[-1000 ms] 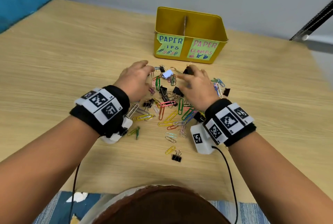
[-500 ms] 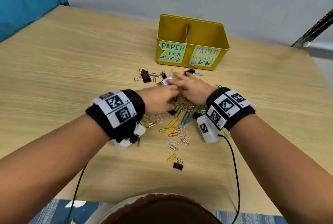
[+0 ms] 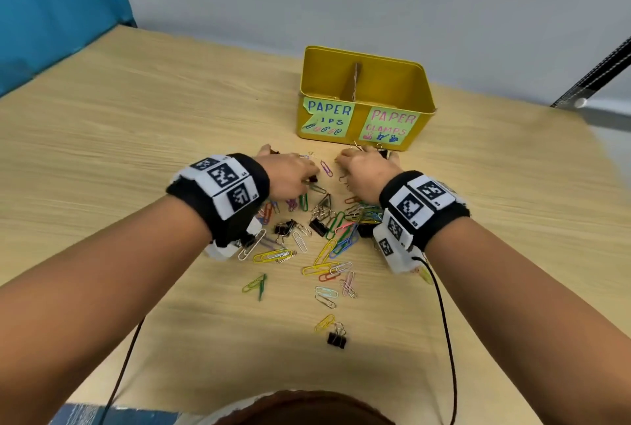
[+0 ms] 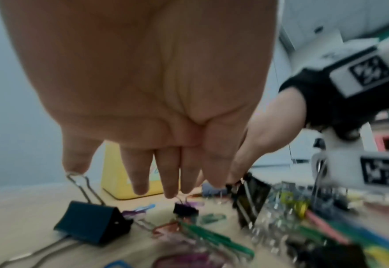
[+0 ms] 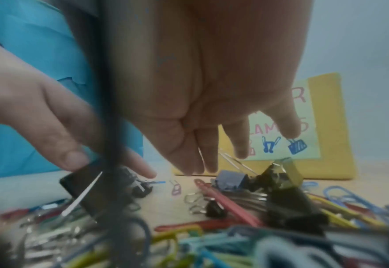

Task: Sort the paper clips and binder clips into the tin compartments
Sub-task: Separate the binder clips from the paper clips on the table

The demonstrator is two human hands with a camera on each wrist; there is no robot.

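Note:
The yellow tin (image 3: 362,51) stands at the back with a divider and two labels, PAPER CLIPS on the left and PAPER CLAMPS on the right. A pile of coloured paper clips (image 3: 336,235) and black binder clips lies before it. My left hand (image 3: 290,173) points its straight fingers (image 4: 169,188) down at a small black binder clip (image 4: 185,210). Its thumb rests on another black binder clip (image 5: 90,188). My right hand (image 3: 367,172) is at the pile's far right, and thumb and forefinger pinch a thin silver wire (image 5: 200,156). Which kind of clip it belongs to is hidden.
A large black binder clip (image 4: 92,221) lies under my left little finger. A lone black binder clip (image 3: 337,339) and a yellow paper clip (image 3: 324,322) lie near the table's front edge. Cables (image 3: 444,322) trail from both wrists. A blue partition (image 3: 51,14) stands at the left.
Half a second ago both hands met over the middle of the pile. Now they are apart, at the pile's far edge close to the tin.

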